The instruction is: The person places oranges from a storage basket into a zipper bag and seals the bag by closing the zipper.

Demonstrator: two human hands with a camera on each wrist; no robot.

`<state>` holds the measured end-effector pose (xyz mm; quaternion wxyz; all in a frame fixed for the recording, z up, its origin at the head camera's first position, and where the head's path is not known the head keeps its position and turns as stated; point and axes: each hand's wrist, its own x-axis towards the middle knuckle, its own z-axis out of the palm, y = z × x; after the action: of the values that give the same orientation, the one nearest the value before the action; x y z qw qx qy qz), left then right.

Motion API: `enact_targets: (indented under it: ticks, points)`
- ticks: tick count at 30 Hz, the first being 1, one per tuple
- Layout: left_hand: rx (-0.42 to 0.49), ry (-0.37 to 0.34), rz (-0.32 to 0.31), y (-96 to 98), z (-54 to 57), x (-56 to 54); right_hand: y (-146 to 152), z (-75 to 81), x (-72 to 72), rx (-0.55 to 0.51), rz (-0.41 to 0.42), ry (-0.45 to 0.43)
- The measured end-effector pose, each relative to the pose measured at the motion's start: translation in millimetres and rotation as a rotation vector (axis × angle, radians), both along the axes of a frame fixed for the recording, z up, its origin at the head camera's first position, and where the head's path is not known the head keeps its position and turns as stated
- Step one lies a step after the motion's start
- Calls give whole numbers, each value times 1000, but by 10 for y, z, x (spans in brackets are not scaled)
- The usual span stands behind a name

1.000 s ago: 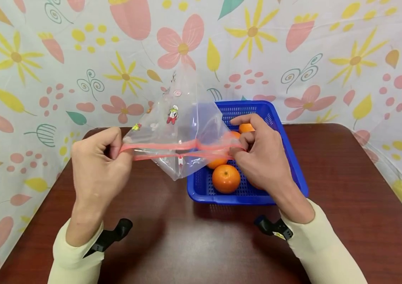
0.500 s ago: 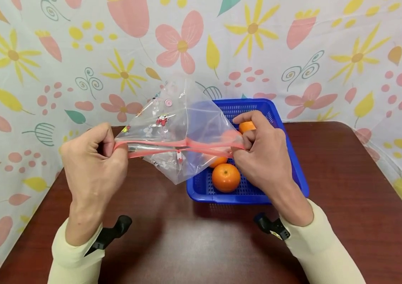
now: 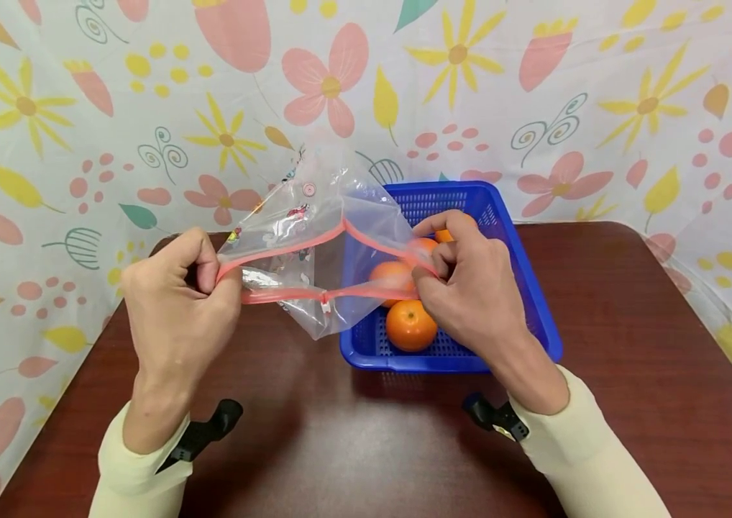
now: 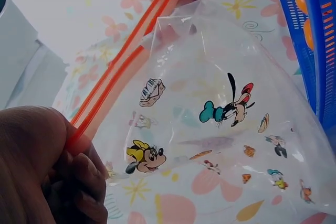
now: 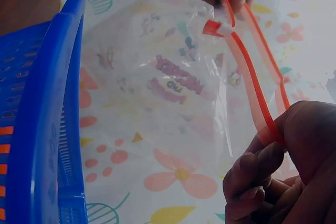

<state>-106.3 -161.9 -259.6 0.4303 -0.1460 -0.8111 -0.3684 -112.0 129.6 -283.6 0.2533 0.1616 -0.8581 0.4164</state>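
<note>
- A floral cloth (image 3: 23, 187) spans the background, printed in pink, yellow and green.
- The left sleeve (image 3: 139, 464), pale cream, ends at the wrist; a black wrist device (image 3: 207, 429) juts inward from it.
- The left hand (image 3: 181, 309) has its grip clamped on the left end of the bag's mouth, thumb against curled fingers.
- The clear bag (image 3: 288, 230) is held up between the two hands, above the bench (image 3: 353, 432) and partly in front of the basket. Its two red bands (image 3: 282, 294) part in the middle, so the mouth gapes. A small white slider (image 3: 326, 306) sits midway along the nearer band. Cartoon figures (image 4: 228, 106) decorate one side.
- Orange fruits (image 3: 411, 325) lie in the basket; some show through the bag's plastic.
- The blue basket (image 3: 418, 363), with slotted walls, stands on the dark brown bench.
- The right hand (image 3: 476, 288), over the basket, has its grip pinched on the right end of the bag's mouth.
- The right sleeve (image 3: 589, 446) matches the left, with another black device (image 3: 495, 416) at its wrist.
</note>
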Motion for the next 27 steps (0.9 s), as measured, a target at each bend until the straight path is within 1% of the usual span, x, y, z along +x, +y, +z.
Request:
enact_targets:
  ticks: [7,9,13,18,21,27]
  points:
    - [-91,14,-51,26,-31,21,-60,-43,4,24,76,25]
    - [-102,10,-70,41,-30,28,-78,-48,4,41,90,32]
    - [-90,-22,-130,77,-18,32,-100,-56,-5,72,103,61]
    - [-64,-74,-232,119,-22,43,-124,-76,-18,100,145,95]
    - [-65,-91,-274,136,-34,41,-139,-87,-20,106,178,95]
    - [-70,-112,-356,153,-61,31,-162,-96,-17,140,212,86]
